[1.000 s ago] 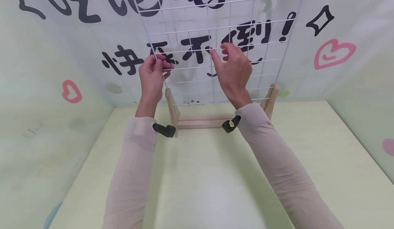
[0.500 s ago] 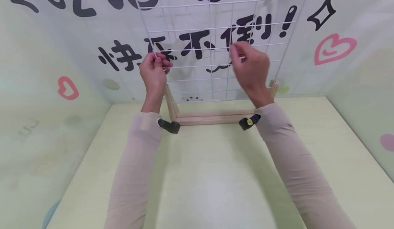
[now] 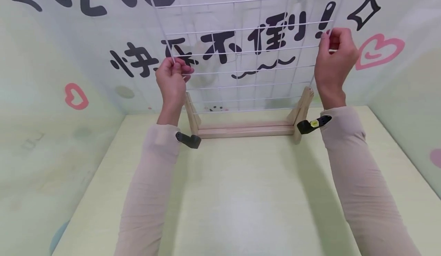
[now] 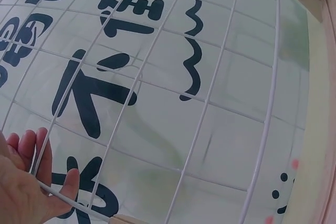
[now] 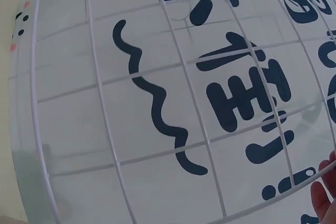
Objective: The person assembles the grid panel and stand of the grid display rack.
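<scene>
A white wire grid panel (image 3: 237,52) stands upright in a wooden stand (image 3: 246,131) with two slanted side posts and a low crossbar. My left hand (image 3: 172,78) pinches the panel's left edge wire between thumb and fingers, a little above the left post. At the opposite edge, higher up, my right hand (image 3: 334,59) holds the right edge wire with curled fingers. In the left wrist view the left hand (image 4: 26,182) sits around the edge wire. Only a few fingertips of the right hand (image 5: 325,190) show in the right wrist view, at the wire.
A pale tabletop (image 3: 241,194) spreads in front of the stand. Behind the grid hangs a white backdrop (image 3: 210,87) with large black characters and pink hearts. Pale side walls rise on both sides. A small black camera (image 3: 188,139) sits on each sleeve cuff.
My right hand has moved right across the front of the grid, from its middle to its right edge, and now holds that edge. The left hand has kept its grip on the left edge.
</scene>
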A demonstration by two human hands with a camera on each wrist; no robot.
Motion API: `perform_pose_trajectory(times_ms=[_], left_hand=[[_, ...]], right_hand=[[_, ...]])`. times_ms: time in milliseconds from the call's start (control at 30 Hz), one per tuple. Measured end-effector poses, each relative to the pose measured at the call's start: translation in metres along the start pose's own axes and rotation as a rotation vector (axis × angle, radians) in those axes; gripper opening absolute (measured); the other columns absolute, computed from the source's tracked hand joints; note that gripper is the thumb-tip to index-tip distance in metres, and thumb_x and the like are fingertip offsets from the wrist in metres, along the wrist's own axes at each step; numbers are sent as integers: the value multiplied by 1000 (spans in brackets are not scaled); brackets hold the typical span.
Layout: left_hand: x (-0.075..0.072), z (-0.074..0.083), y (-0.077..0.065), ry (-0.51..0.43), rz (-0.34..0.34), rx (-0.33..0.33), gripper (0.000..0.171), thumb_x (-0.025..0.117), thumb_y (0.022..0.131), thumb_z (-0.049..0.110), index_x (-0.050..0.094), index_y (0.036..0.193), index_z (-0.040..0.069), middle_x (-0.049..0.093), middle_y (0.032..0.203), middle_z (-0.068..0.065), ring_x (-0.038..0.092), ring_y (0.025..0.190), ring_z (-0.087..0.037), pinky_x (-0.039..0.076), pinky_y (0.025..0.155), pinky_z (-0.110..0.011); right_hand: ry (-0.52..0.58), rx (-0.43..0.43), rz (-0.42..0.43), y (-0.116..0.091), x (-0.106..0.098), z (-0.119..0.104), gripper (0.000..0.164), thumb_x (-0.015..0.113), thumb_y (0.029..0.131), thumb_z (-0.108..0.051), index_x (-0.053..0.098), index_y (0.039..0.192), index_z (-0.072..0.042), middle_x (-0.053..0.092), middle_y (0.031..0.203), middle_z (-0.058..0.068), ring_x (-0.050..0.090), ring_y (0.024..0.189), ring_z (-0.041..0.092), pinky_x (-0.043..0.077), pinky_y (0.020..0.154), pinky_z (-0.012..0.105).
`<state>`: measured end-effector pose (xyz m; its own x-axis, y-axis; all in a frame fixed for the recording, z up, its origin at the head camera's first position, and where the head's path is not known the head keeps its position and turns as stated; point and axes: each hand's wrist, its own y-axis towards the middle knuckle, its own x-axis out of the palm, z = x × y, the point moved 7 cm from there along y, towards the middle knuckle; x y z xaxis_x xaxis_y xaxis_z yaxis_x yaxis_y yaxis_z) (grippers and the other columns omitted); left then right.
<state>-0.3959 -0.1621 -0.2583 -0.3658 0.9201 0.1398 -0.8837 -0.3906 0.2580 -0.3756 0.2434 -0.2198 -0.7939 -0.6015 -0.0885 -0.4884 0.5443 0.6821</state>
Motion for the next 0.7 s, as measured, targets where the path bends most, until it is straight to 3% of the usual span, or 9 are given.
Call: perform_pose_trajectory(times_ms=[267,533,700], left_hand=[[4,-2,-1,47,-29,39,15,53,101,12,60,88,11,66,79,-2,71,81,-16,57,83,-29],[0,-14,-2,33,-47,5,14,53,101,9,60,89,10,67,81,-4,70,82,-17,55,91,-27],[-2,-19,-5,8,-48,5,14,52,101,7,60,90,7,65,82,-6,69,81,-17,55,93,-27]], right_hand=[[-49,-45,-36,-2,-3,13,30,63,97,-33,73,108,-7,72,101,10,51,80,-9,47,79,12],[-75,-55,-72,-6,-1,18,31,63,97,-33,74,109,-7,74,104,8,65,91,12,48,83,12],[-85,-69,-75,-9,-2,17,32,64,96,-33,75,109,-6,74,106,7,68,95,15,50,85,13]])
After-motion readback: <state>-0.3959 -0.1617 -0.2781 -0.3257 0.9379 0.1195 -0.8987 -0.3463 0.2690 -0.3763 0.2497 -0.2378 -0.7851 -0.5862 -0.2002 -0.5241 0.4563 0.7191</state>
